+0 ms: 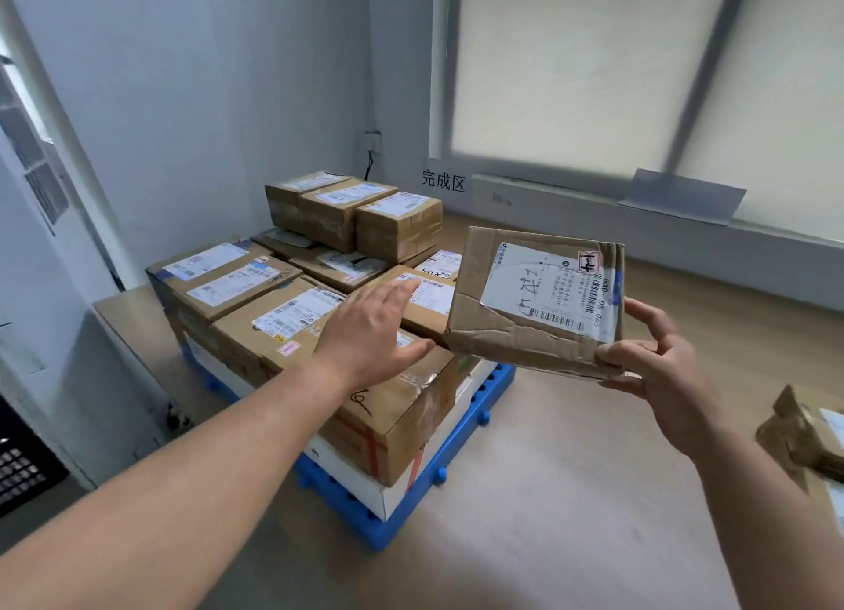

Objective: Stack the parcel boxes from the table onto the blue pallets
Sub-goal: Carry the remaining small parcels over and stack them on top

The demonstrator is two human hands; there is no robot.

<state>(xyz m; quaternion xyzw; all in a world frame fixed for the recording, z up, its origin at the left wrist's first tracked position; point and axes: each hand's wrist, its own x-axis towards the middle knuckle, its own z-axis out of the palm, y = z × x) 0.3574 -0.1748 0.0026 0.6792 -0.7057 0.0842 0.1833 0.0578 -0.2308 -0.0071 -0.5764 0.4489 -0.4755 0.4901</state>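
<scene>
Fingers (628,351) of the right hand (671,372) clamped on the near right corner of a flat parcel box (516,335), thumb on the labelled face, the other digits behind it and largely hidden; box held in the air, tilted, label towards the camera, cardboard creased, print too small to read; fingers (397,294) of the left hand (370,335) straight and slightly apart, holding nothing, palm down over the near carton (392,422) of the stack, just left of the held box; whether the palm touches the carton cannot be told. At the right edge, crumpled parcels (804,436) cut off by the frame; what carries them is out of view. Below the hands, blue pallet (495,390) on the floor, only its near edge and right side showing; on it a white layer (351,475), mostly covered, then brown cartons packed side by side; the held box hides the right part of this tier. Farther back, three small boxes (351,212) in a row form the top tier, towards the corner of the room. At the lower left edge, a black crate (18,463), partly cut off. On the far wall, a black sign (443,181) beside the lower corner of a window blind (593,70).
</scene>
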